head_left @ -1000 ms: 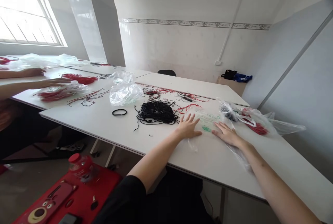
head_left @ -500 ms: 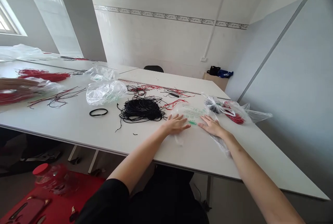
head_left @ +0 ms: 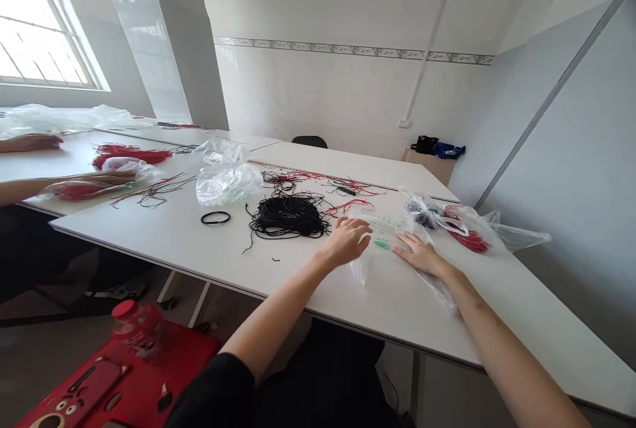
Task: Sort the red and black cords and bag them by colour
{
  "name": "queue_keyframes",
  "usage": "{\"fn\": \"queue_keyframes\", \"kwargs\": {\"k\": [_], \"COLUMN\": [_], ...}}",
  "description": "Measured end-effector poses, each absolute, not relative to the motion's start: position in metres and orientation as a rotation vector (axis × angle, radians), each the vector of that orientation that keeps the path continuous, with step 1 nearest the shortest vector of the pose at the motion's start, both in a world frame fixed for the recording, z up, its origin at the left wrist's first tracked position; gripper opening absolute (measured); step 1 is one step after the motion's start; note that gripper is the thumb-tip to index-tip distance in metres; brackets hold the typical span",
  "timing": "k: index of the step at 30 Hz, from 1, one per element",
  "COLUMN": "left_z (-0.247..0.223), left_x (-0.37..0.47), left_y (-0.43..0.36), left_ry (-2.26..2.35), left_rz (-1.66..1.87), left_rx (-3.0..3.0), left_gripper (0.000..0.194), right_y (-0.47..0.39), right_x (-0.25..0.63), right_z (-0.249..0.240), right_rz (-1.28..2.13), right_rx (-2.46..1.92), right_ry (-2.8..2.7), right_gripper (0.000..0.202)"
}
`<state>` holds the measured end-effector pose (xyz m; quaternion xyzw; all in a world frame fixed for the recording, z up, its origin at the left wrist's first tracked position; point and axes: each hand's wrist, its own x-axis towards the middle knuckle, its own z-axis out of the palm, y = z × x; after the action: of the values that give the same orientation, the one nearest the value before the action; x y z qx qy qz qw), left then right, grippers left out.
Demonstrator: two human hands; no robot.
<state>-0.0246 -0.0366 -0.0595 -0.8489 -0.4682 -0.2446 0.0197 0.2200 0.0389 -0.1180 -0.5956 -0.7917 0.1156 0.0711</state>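
A clear plastic bag with green print (head_left: pixel 385 226) lies flattened on the white table (head_left: pixel 298 282). My right hand (head_left: pixel 421 254) rests flat on the bag's right part, fingers spread. At its left edge my left hand (head_left: pixel 346 241) is slightly raised, fingers loosely bent and apart, with nothing seen in it. Just left of that hand sits a heap of black cords (head_left: pixel 291 214). Loose red cord ends (head_left: pixel 350 206) lie behind the left hand. A black cord ring (head_left: pixel 215 217) is farther left.
Bagged red and black cords (head_left: pixel 470 236) lie to the right. A crumpled clear bag (head_left: pixel 228 183) stands left of the black heap. At the far left, a co-worker's hand (head_left: pixel 112 177) is on a bag of red cords. A red stool (head_left: pixel 149 372) holds a bottle (head_left: pixel 142 328) and a phone (head_left: pixel 82 391).
My left hand has lifted a little from the bag and its fingers have curled. My right hand stays flat. The view has shifted left, showing more of the co-worker's arms.
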Motion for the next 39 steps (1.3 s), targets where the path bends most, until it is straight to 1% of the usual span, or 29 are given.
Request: {"fn": "queue_keyframes", "kwargs": {"k": [3, 5, 7, 11, 15, 20, 22, 26, 30, 34, 39], "left_z": [-0.066, -0.080, -0.094, -0.109, -0.116, -0.130, -0.135, -0.136, -0.123, -0.115, -0.114], "left_x": [-0.037, -0.053, -0.074, -0.110, -0.119, -0.110, -0.110, -0.120, -0.132, -0.138, -0.126], "left_y": [-0.087, -0.118, -0.138, -0.151, -0.162, -0.189, -0.195, -0.195, -0.191, -0.188, -0.188], "left_ry": [-1.412, -1.521, -1.689, -1.920, -1.918, -1.713, -1.647, -1.494, -1.361, -1.360, -1.316], "left_rz": [-0.938, -0.966, -0.922, -0.753, -0.563, -0.557, -0.620, -0.812, -0.891, -0.992, -1.364], "left_rx": [-2.478, -2.303, -2.085, -1.798, -1.883, -2.019, -2.042, -2.087, -2.249, -2.326, -2.287], "left_gripper": [0.030, 0.030, 0.032, 0.042, 0.048, 0.053, 0.050, 0.036, 0.033, 0.030, 0.028], "right_y": [0.041, 0.042, 0.044, 0.048, 0.049, 0.045, 0.043, 0.042, 0.041, 0.038, 0.034], "right_x": [0.221, 0.221, 0.222, 0.223, 0.225, 0.226, 0.225, 0.225, 0.225, 0.223, 0.222], "right_z": [-0.121, -0.123, -0.126, -0.132, -0.135, -0.130, -0.128, -0.124, -0.121, -0.117, -0.114], "right_rz": [0.349, 0.351, 0.345, 0.316, 0.301, 0.344, 0.365, 0.389, 0.404, 0.407, 0.410], "right_rx": [-1.782, -1.770, -1.755, -1.737, -1.724, -1.704, -1.707, -1.708, -1.693, -1.705, -1.713], "right_ry": [-2.375, -2.374, -2.375, -2.380, -2.386, -2.381, -2.377, -2.379, -2.387, -2.383, -2.375], "right_gripper": [0.078, 0.078, 0.077, 0.075, 0.075, 0.076, 0.076, 0.075, 0.075, 0.076, 0.075]}}
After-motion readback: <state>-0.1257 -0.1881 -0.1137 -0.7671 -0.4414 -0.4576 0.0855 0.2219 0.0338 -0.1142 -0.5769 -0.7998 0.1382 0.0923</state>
